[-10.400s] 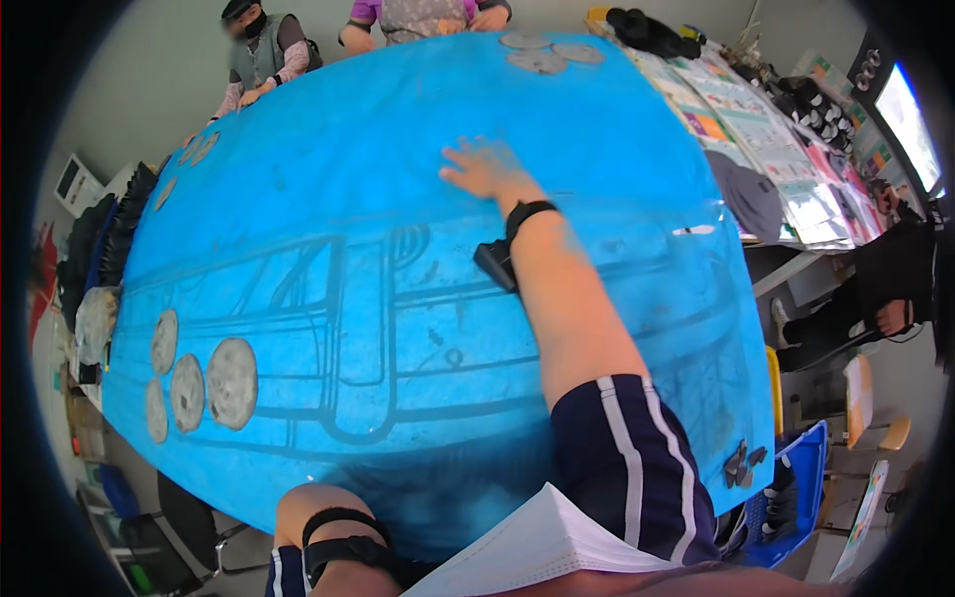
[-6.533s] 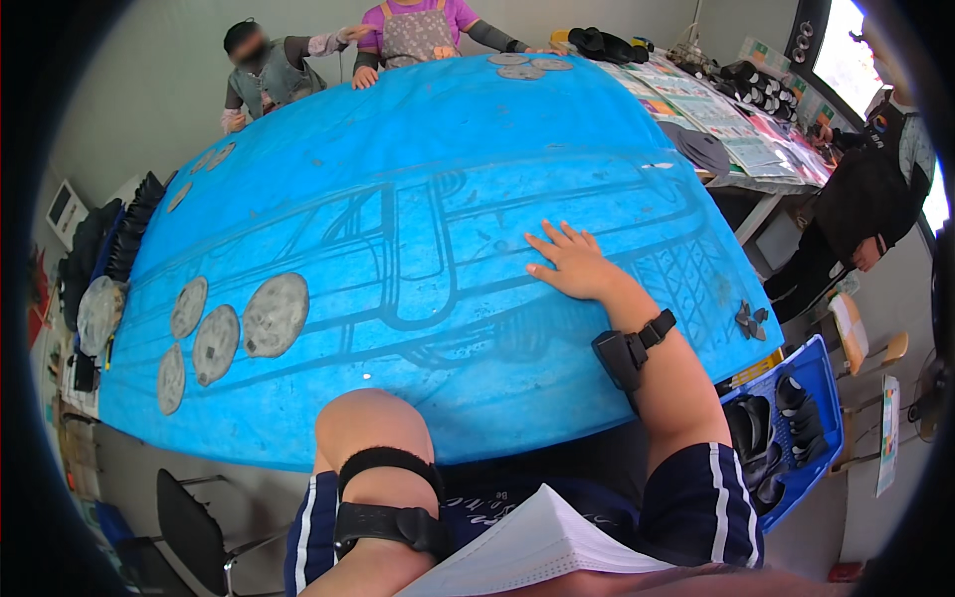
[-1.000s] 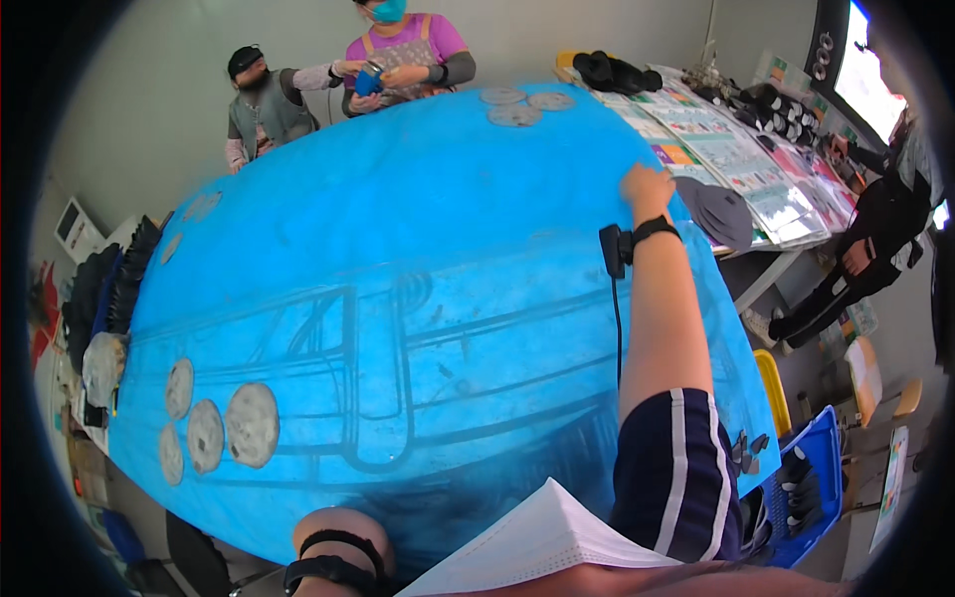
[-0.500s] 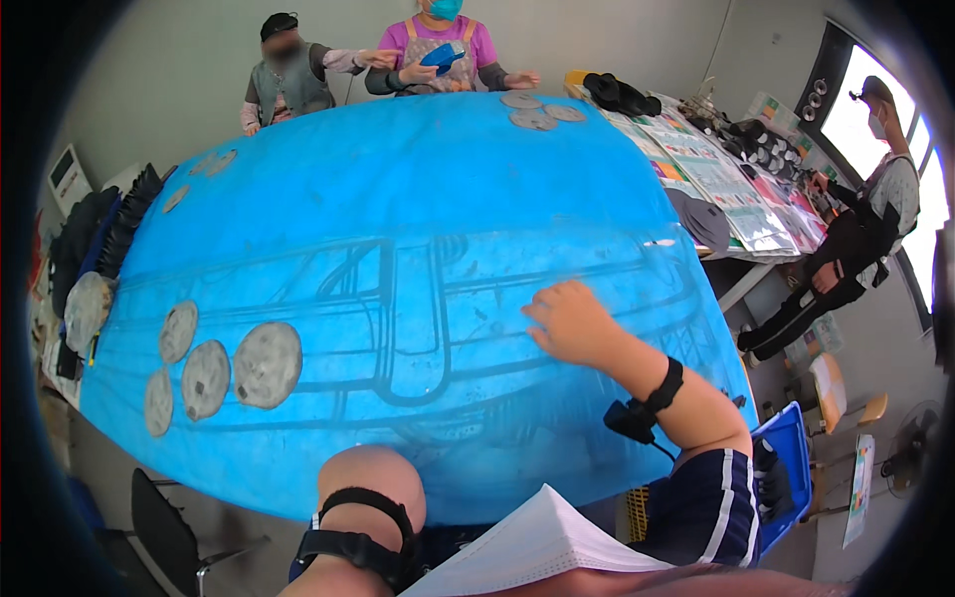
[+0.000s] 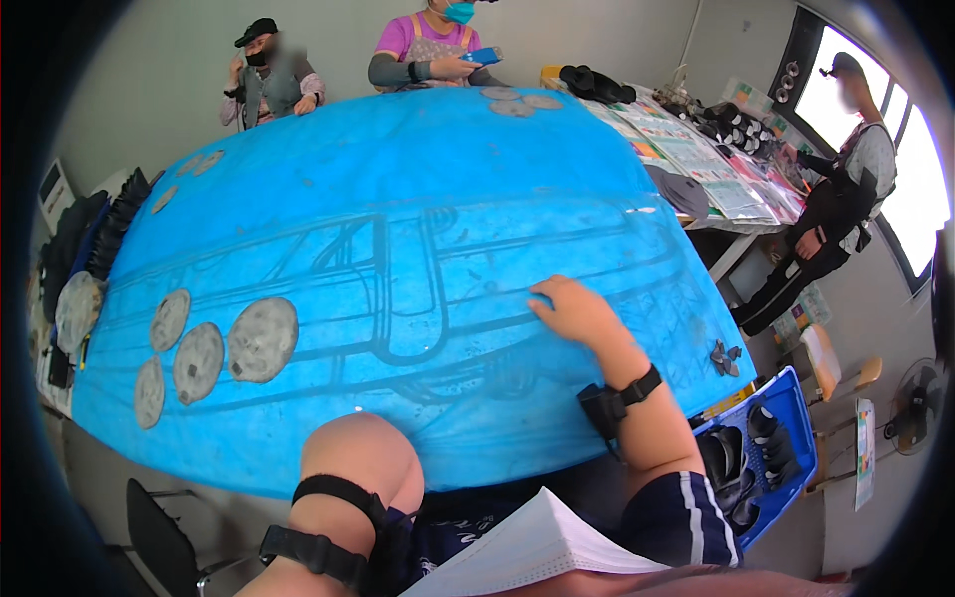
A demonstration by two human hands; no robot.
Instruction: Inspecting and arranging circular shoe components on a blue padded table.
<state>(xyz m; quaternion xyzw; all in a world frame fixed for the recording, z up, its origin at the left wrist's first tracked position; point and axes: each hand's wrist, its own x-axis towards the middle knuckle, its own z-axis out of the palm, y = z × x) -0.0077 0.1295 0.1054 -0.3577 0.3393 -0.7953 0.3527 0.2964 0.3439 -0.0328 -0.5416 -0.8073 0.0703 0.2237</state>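
My right hand (image 5: 575, 312) rests palm-down on the blue table cover (image 5: 537, 398). Its fingers are loosely stretched and apart, and nothing shows in them. A black strap with a small box (image 5: 609, 406) circles my right forearm. My left arm (image 5: 360, 453), bent and wearing black straps, meets the near table edge; its hand is not in view. Left of my right hand lie several round grey discs, the largest disc (image 5: 263, 339) beside a smaller disc (image 5: 199, 362). A small dark grey lobed piece (image 5: 725, 358) sits near the table's right edge.
A blue crate (image 5: 796, 476) of black pieces stands at the lower right. Beyond the table are two people, one holding a blue object (image 5: 484, 56). Another person (image 5: 846, 189) stands by a paper-covered side table (image 5: 701, 164). A black chair (image 5: 164, 532) is at lower left.
The view has shifted, showing more of the crate. My right hand stays on the cover. Across the table, one person's hand has risen to the head; the other person's hands have come together.
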